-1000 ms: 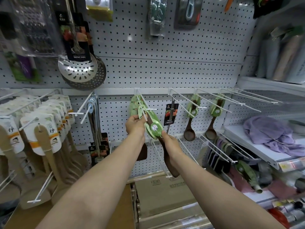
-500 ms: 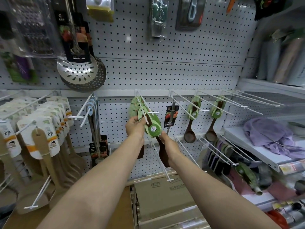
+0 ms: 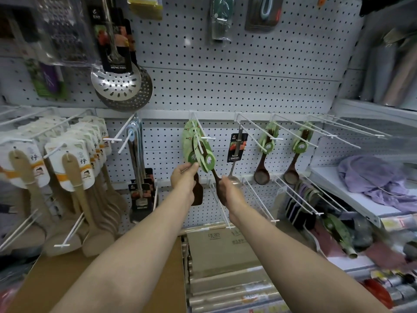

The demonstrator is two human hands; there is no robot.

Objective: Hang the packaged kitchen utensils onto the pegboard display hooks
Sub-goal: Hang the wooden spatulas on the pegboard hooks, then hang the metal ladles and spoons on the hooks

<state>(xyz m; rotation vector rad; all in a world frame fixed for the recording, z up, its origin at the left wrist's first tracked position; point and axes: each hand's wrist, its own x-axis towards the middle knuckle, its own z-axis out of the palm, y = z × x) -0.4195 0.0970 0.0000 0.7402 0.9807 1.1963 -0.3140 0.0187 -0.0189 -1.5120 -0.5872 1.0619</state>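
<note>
Both hands reach to the pegboard (image 3: 225, 86): the green-carded spoons (image 3: 200, 152) hang on a hook (image 3: 198, 134) just above the left hand's fingers (image 3: 191, 167), the spoon handle (image 3: 216, 177) at the right hand's fingers (image 3: 225, 184); cardboard boxes (image 3: 216, 251) lie below.

A black card (image 3: 115, 39) on the skimmer (image 3: 117, 83) hanging at the pegboard's (image 3: 237, 71) upper left is showing "HONGJIAYU". The white cards (image 3: 82, 159) on the wooden spatulas at the left edge are bearing a Chinese character. The cardboard box (image 3: 216, 247) below is carrying faint Chinese print, too blurred to read.
</note>
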